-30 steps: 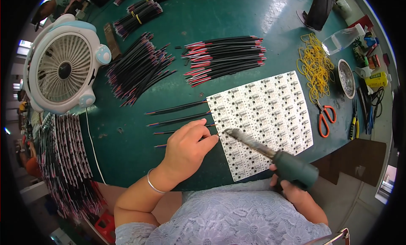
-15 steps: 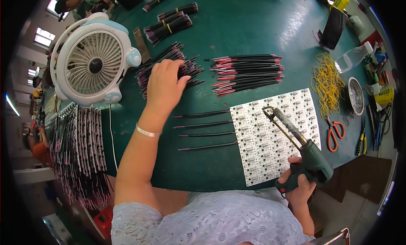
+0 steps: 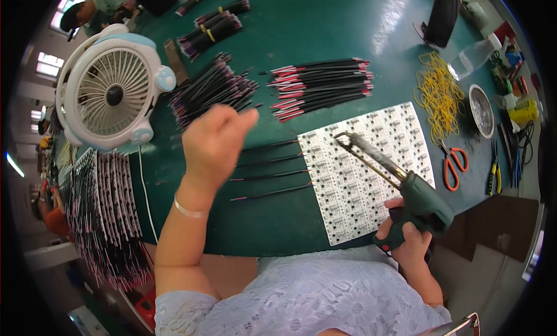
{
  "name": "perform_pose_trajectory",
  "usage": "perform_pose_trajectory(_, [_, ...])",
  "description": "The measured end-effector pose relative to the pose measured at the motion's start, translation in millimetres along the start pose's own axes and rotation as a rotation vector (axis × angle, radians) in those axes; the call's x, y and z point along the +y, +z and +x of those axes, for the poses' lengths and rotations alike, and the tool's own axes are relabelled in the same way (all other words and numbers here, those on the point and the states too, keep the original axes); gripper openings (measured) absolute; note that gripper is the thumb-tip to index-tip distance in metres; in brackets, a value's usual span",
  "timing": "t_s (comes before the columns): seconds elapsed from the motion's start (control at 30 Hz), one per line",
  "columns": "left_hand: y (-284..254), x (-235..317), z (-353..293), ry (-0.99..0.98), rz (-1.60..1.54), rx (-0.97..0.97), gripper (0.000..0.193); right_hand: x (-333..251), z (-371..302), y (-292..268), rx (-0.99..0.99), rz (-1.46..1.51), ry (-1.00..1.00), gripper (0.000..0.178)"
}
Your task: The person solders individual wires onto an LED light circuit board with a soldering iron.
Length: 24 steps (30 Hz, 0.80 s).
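Note:
My left hand (image 3: 212,143) is raised over the table, just in front of a loose pile of dark wires (image 3: 212,91). Its fingers are curled closed and blurred by motion; what they hold, if anything, cannot be made out. In my right hand (image 3: 409,242) is a green soldering gun (image 3: 428,204), its long metal tip pointing up and left over a white sheet of circuit boards (image 3: 339,217). Several black wires (image 3: 272,176) lie side by side, with their right ends at the sheet's left edge. Beyond the sheet lies a neat row of black wires with red and white ends (image 3: 325,84).
A white fan (image 3: 115,95) stands at the left, near finished wired strips (image 3: 107,202). Tied wire bundles (image 3: 212,33) lie farther back. On the right are yellow rubber bands (image 3: 438,95), a metal bowl (image 3: 481,111), orange-handled scissors (image 3: 454,168), pliers (image 3: 494,176) and a clear bottle (image 3: 473,57).
My left hand has come back from the wire pile toward me, its fingers now curled in. My right hand keeps hold of the soldering gun. The whole view has shifted slightly.

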State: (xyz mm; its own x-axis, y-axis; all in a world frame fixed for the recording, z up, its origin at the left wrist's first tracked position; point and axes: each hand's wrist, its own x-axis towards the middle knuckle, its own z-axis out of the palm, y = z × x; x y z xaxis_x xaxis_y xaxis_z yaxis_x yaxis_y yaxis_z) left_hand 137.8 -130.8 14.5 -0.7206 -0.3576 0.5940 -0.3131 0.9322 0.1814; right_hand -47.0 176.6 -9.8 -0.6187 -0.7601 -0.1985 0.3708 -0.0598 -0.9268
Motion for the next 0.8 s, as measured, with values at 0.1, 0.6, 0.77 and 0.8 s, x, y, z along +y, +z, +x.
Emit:
perform_pose_trajectory(0.1, [-3, 50, -24, 0.058, -0.104, -0.221, 0.021, 4, -2, -15, -0.127, -0.064, 0.065, 0.062])
perform_pose_trajectory(0.6, [22, 104, -68, -0.157, -0.381, -0.293, 0.032, -8, -21, -30, -0.414, -0.581, -0.098, 0.021])
perform_pose_trajectory(0.77, [24, 102, -70, -0.154, -0.376, -0.320, 0.033, -2, -26, -40, -0.518, -0.770, -0.185, 0.037])
perform_pose_trajectory(0.8, [24, 102, -70, -0.154, -0.378, -0.318, 0.033, -2, -28, -38, -0.474, -0.754, -0.150, 0.034])
